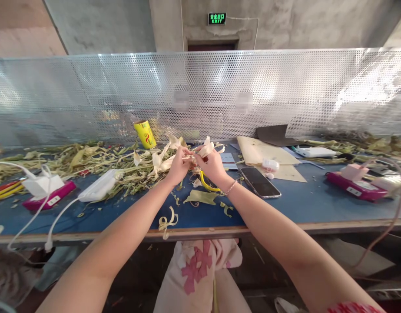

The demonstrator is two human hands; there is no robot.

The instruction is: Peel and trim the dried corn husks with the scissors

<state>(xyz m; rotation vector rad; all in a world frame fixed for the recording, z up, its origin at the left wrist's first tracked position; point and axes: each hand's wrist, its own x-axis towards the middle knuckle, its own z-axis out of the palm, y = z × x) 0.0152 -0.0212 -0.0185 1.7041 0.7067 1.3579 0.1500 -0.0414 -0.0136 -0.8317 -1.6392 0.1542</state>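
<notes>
Over the blue tabletop my left hand (pixel 180 166) and my right hand (pixel 214 168) meet, fingers pinched together around pale, papery dried plant pieces (pixel 207 149), which look like husks or petals. The exact spot between the fingertips is partly hidden. To the left of my left hand, more cream-coloured papery pieces (pixel 157 161) spread over a heap of dried greenish leaves and stems (pixel 131 167). Under my right hand lies a curved yellow object (pixel 207 183), partly covered. Closer to me are a flat pale green scrap (pixel 200 197) and a curled peel-like strip (pixel 167 221).
Behind the heap a yellow cardboard tube (pixel 144 134) leans before a perforated metal screen (pixel 207 95). A phone (pixel 260 181) and beige paper sheets (pixel 268 152) lie right of my hands. Corded pink power strips (pixel 50 198) (pixel 356 186) and a white power bank (pixel 98 186) flank them.
</notes>
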